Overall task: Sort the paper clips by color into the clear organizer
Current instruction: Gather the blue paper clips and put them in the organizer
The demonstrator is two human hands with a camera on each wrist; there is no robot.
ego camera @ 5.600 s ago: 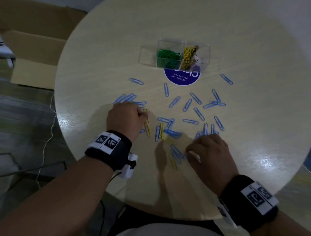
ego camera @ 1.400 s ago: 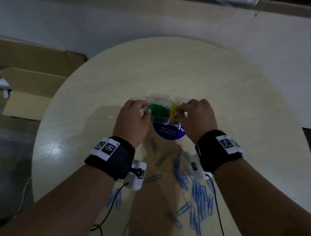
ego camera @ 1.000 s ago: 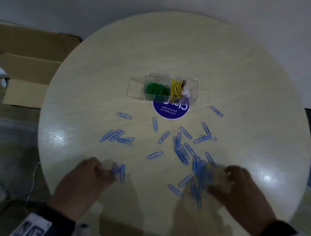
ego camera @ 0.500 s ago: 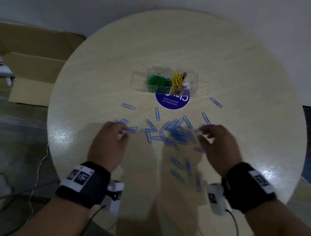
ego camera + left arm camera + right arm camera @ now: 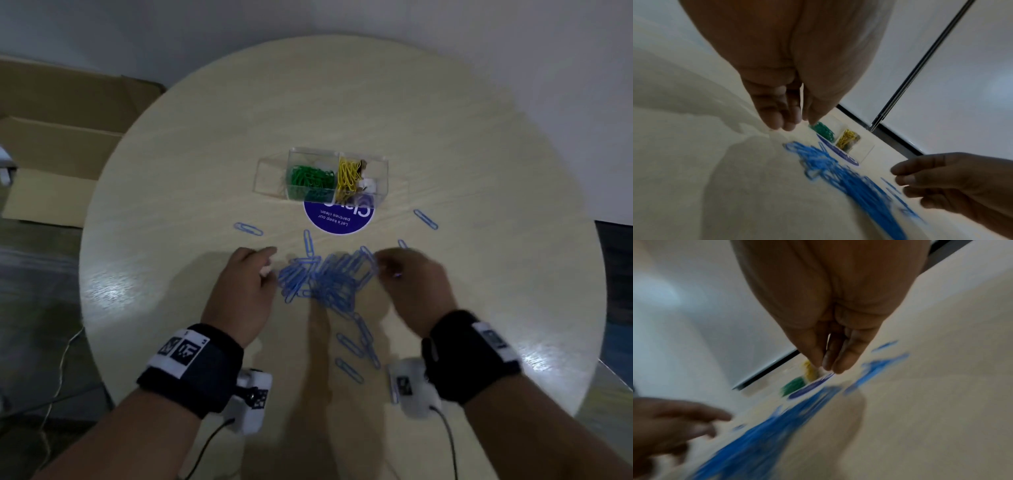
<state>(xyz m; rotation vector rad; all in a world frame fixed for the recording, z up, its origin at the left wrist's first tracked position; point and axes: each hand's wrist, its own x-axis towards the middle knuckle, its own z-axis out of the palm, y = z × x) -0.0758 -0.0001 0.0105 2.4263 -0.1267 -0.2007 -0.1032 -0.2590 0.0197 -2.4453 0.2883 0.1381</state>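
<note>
The clear organizer (image 5: 270,174) stands at the table's middle, with green clips (image 5: 310,178) in one compartment and yellow clips (image 5: 348,174) in the one to its right. Several blue clips (image 5: 329,279) lie bunched in a pile between my hands. My left hand (image 5: 265,269) touches the pile's left side, fingers straight and together on the table (image 5: 785,121). My right hand (image 5: 385,265) touches the pile's right side the same way (image 5: 830,364). Neither hand holds a clip. Single blue clips (image 5: 248,228) lie apart from the pile, some near the front (image 5: 349,370).
A round purple sticker (image 5: 339,219) lies just in front of the organizer. The organizer's left compartment looks empty, and a small white thing (image 5: 368,185) sits by the yellow clips. Flattened cardboard (image 5: 51,137) lies on the floor at the left. Cables hang from my wrist cameras.
Both hands came back from the organizer to the near table and swept inward toward each other. The scattered blue clips are now bunched into one pile between them.
</note>
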